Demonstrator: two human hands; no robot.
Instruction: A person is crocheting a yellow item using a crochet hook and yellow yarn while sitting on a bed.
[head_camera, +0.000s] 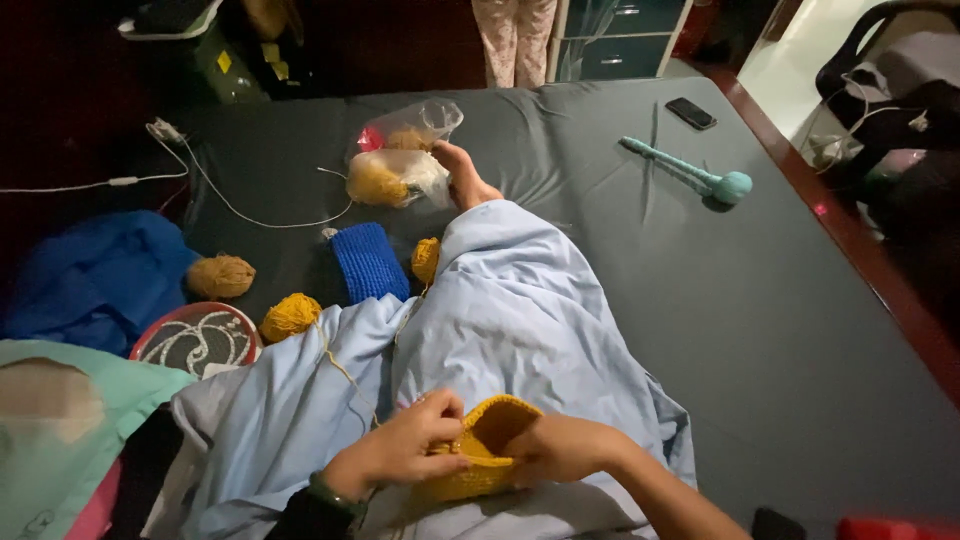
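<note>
The left hand (400, 450) and right hand (560, 448) are gripping a half-made yellow cup shape (485, 450); yarn balls (290, 316) are waiting unused.

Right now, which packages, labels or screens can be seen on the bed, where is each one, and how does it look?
Clear plastic bag: far end of the bed, beyond the foot; crumpled, with yellow yarn inside.
Second plastic bag: just in front of it; whitish, holding a yellow yarn ball.
Phone: far right on the bed; flat dark rectangle, screen off.
No labels or signs can be made out.
</note>
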